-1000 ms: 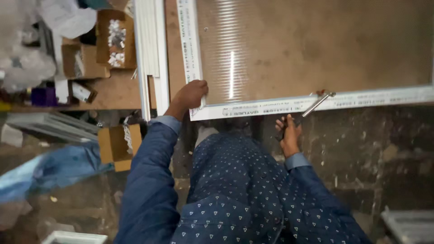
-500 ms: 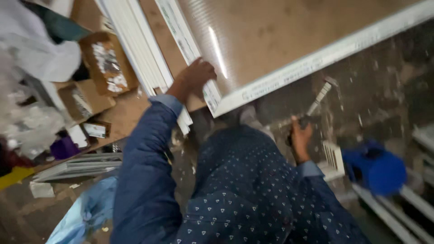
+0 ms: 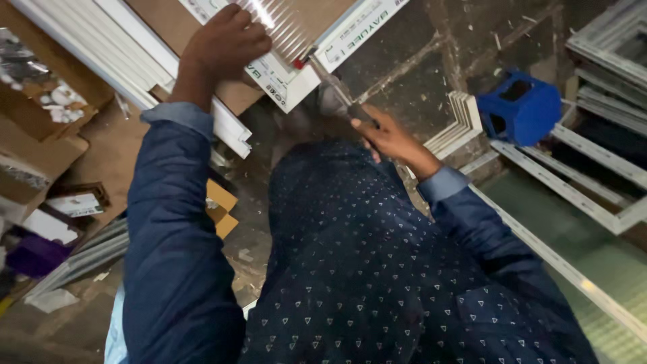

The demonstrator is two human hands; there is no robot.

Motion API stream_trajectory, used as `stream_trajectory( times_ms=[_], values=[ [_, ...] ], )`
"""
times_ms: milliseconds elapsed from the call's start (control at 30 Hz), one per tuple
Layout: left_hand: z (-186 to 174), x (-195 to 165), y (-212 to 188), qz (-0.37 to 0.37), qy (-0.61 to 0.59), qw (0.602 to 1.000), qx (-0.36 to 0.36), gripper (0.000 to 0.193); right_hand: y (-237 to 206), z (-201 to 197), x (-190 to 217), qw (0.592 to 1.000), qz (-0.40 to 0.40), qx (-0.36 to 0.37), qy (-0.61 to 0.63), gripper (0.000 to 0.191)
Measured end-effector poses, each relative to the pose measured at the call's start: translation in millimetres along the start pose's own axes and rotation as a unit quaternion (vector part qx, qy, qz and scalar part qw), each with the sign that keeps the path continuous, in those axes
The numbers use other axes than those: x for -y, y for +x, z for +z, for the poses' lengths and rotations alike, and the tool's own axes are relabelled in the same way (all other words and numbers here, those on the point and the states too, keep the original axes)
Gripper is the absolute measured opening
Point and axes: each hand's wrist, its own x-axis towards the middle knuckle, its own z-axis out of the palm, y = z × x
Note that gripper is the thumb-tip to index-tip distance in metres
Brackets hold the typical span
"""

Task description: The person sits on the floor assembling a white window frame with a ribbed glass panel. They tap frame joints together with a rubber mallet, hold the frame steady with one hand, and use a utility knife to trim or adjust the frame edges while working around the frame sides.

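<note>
Here, a white frame (image 3: 291, 75) with a ribbed clear pane (image 3: 286, 30) lies on a brown bench (image 3: 162, 17) at top centre, its corner jutting over the bench edge. Left hand (image 3: 226, 44) presses flat on the pane and frame near that corner, fingers spread, not gripping anything. Right hand (image 3: 389, 138) is closed around the dark handle of a thin metal tool (image 3: 331, 79); the tool runs up and left, its tip at the frame corner beside a small red mark. Whether the tip is under the frame edge or just touching it, cannot tell.

Left of the frame, long white profiles (image 3: 101, 57) lie along the bench. Further left, open cardboard boxes (image 3: 40, 114) hold small white parts. Right of the hand, a stack of white corner pieces (image 3: 461, 121) sits on the floor, a blue plastic box (image 3: 522, 108) just beside it. More white frames (image 3: 593, 175) lie at right.
</note>
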Motion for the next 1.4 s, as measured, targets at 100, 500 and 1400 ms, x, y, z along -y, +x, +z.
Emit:
stream_trajectory(
  times_ms=[100,500,1400],
  values=[
    [-3,0,2,-0.005,-0.05,0.999,0.016,0.072,-4,12,13,0.998,0.042,-0.003,0.048,0.05],
    [0,-20,8,-0.02,-0.073,0.997,-0.003,0.073,-19,24,40,0.995,0.083,-0.008,0.063,0.045],
    [9,-16,23,0.039,-0.134,0.985,-0.098,0.084,-27,23,54,0.994,0.094,0.03,0.053,0.029]
  ],
)
